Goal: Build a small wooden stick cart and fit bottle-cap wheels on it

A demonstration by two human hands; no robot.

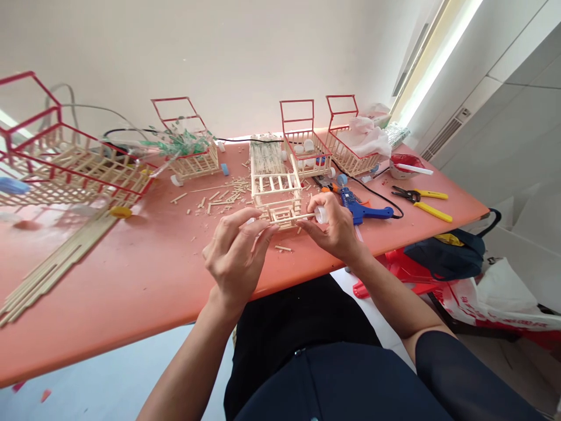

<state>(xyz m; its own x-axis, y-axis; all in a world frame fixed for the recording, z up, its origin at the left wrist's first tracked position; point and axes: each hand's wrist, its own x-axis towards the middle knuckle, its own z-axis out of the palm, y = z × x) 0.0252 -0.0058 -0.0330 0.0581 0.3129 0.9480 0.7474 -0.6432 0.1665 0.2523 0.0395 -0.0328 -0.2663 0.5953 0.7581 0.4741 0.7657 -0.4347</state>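
My left hand (234, 254) pinches one end of a thin wooden stick (291, 218) between thumb and fingertips. At the stick's other end, the thumb and fingers of my right hand (335, 228) are closed, with a white bottle cap (321, 214) at the fingers. Part of another whitish cap shows by my left fingertips. Just beyond the stick stands an unpainted cart frame of wooden sticks (276, 184); whether the stick touches it I cannot tell. A blue glue gun (368, 211) lies to the right of my right hand.
Several stick carts with red rims and handles, such as this one (304, 137), line the wall. Yellow-handled pliers (427, 204) and a bowl of red paint (405, 165) sit at right. Cut stick pieces (223, 199) are scattered centrally; long sticks (61, 257) lie at left.
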